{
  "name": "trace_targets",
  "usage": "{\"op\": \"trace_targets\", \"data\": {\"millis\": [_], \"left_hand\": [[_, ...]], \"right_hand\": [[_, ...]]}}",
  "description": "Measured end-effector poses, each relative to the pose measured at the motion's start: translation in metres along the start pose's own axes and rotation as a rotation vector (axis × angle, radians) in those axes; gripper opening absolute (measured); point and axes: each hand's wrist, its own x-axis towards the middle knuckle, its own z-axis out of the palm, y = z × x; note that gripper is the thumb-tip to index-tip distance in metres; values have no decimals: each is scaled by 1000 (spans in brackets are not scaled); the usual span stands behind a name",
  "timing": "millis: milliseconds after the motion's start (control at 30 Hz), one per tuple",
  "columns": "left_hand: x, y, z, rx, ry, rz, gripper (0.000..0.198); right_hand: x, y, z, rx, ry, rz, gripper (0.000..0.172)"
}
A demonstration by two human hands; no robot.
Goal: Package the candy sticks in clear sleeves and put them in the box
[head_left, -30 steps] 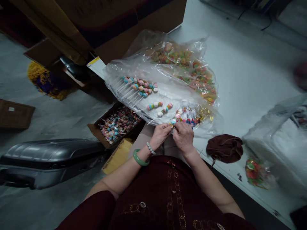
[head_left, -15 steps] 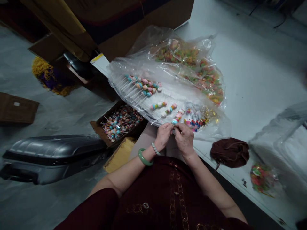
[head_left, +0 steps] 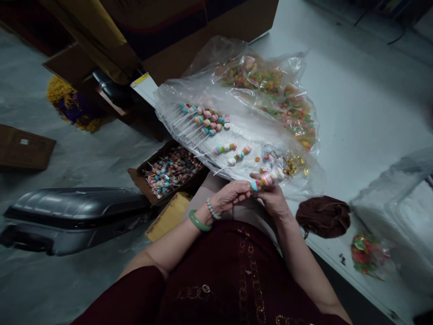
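A candy skewer (head_left: 262, 181) in a printed clear wrapper lies slanted across my fingers, blurred at its far end. My left hand (head_left: 233, 194) is closed at the skewer's lower end by the blue candy; the stick itself is hidden. Fingers of my right hand (head_left: 274, 201) curl around the wrapped candy from below. Just beyond the hands, two unwrapped candy skewers (head_left: 239, 155) rest on the plastic sheet (head_left: 233, 134). Printed wrappers (head_left: 269, 153) and gold twist ties (head_left: 294, 164) lie past my right hand.
More candy skewers (head_left: 208, 118) are piled at the sheet's far left. Behind are bags of gummy candy (head_left: 291, 106). Below the table's left edge stands a box of wrapped skewers (head_left: 172, 171), beside a grey suitcase (head_left: 77, 214). A brown pouch (head_left: 324, 216) sits at right.
The wrapped skewer has tipped to the right, over my right hand. Both hands have come slightly closer to my body, and an orange candy piece now shows on the sheet.
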Motion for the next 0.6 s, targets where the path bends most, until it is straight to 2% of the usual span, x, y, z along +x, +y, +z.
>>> {"op": "trace_targets", "data": {"millis": [100, 200, 300, 333, 367, 400, 433, 467, 500, 533, 567, 600], "left_hand": [[-10, 7, -5, 56, -152, -95, 40], [-19, 28, -15, 225, -301, -141, 42], [-31, 59, -17, 670, -510, -182, 30], [-36, 67, -13, 864, -537, -156, 23], [-41, 72, -6, 1063, -507, -80, 16], [-46, 73, 4, 1260, -413, 42, 11], [-50, 70, 16, 1450, -232, 217, 12], [-54, 64, 28, 1602, 18, 372, 15], [-55, 56, 40, 1683, 234, 491, 19], [-54, 47, 49, 1700, 398, 578, 25], [-51, 37, 55, 1645, 487, 658, 29], [-47, 29, 57, 1530, 493, 739, 29]], "right_hand": [[-22, -11, -4, -269, -119, -254, 10], [-45, -21, 3, -590, -165, -577, 7], [-59, -30, 13, -933, -327, -831, 12], [-60, -33, 15, -1039, -399, -879, 16], [-58, -35, 17, -1129, -437, -902, 19], [-53, -38, 17, -1168, -424, -883, 21], [-46, -41, 17, -1118, -345, -814, 22], [-37, -43, 17, -1011, -231, -717, 24], [-28, -46, 17, -880, -125, -619, 27], [-19, -49, 18, -756, -55, -535, 31], [-11, -52, 20, -660, -32, -480, 34], [-5, -54, 23, -586, -43, -451, 37]]}}
